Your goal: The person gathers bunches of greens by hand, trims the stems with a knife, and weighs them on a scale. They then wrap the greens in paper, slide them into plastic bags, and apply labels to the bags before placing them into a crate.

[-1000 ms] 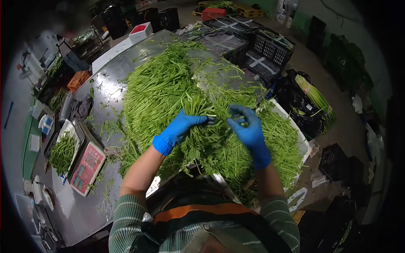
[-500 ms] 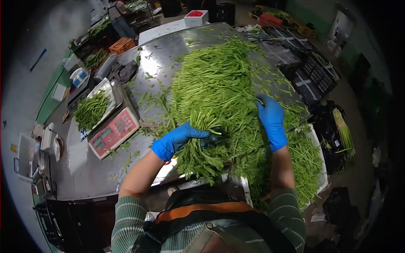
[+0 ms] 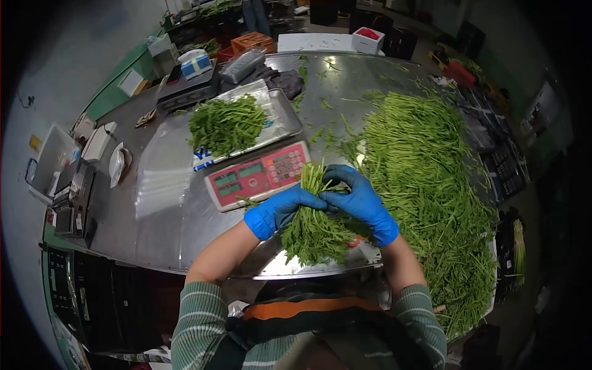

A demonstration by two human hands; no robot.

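Both my hands wear blue gloves and meet around one bunch of green leafy stems (image 3: 314, 231) over the near edge of the steel table (image 3: 160, 209). My left hand (image 3: 285, 208) grips the bunch from the left. My right hand (image 3: 357, 200) is closed on it from the right. The cut stem ends point away from me toward a red-faced scale (image 3: 258, 176); the leafy ends hang toward my body. A big heap of the same greens (image 3: 431, 179) lies just to the right.
The scale's tray (image 3: 280, 120) holds a smaller pile of greens (image 3: 226, 123). Clear plastic bags (image 3: 161, 169) lie left of the scale. White boxes and devices (image 3: 74, 179) line the left edge. Dark crates (image 3: 502, 166) stand on the right.
My view has swung left toward the scale. My right hand left the heap and joined the left on the bunch, which now sits in front of the scale instead of over the heap.
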